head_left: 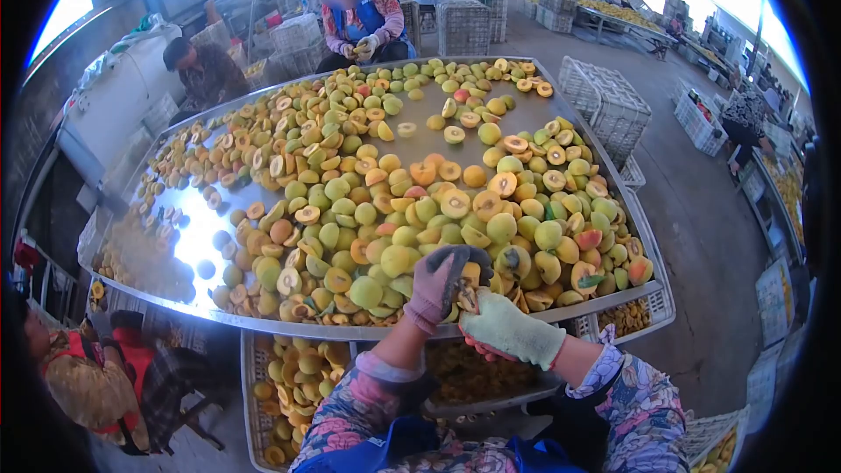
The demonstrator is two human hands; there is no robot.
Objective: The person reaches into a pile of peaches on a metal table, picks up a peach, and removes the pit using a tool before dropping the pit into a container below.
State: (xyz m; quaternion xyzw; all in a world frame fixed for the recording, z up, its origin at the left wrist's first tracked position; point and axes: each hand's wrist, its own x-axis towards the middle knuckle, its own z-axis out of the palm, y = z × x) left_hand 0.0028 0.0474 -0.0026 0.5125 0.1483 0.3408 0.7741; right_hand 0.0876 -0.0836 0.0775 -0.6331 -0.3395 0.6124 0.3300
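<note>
At the near edge of a metal-topped table point(405, 133), my two gloved hands meet. My left hand point(440, 285), in a pink and dark grey glove, is closed around a cut stone fruit point(470, 275), which looks like a peach half. My right hand point(512, 330), in a pale green glove with reddish fingers below, is closed right against that fruit. Whatever it grips is hidden. Yellow-green peaches point(399, 260), many of them halved with brown pits showing, lie piled just beyond both hands.
Below the table edge are a crate of fruit halves point(302, 377) and a crate of darker pieces point(477, 372). Co-workers sit at the far side point(363, 13), far left point(206, 74) and near left point(92, 377). Stacked white crates point(604, 105) stand right of the table.
</note>
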